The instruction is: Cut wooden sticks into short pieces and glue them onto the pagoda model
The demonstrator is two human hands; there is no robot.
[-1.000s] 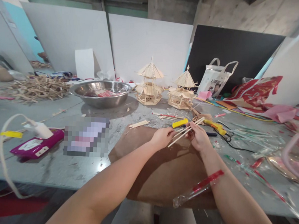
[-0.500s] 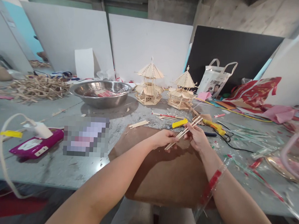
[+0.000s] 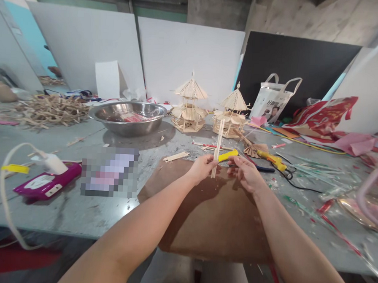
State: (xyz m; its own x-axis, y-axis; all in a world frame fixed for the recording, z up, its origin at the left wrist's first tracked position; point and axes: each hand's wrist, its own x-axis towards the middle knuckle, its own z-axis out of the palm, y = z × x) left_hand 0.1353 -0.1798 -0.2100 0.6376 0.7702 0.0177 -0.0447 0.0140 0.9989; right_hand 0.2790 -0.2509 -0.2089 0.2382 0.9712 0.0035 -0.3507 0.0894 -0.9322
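Wooden sticks [image 3: 218,139] upright in left hand [image 3: 203,167], right hand [image 3: 247,175] half-open beside — brown paper [image 3: 216,219], grey table [image 3: 78,207], white boards [image 3: 187,61] behind.

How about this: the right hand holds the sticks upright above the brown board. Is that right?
Not quite. The head view shows the left hand holding the sticks upright above the brown board. The right hand is beside them, apart.

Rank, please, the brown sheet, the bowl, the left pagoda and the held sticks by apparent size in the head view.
1. brown sheet, also nearest the camera
2. bowl
3. left pagoda
4. sticks, about as tall but much thinner
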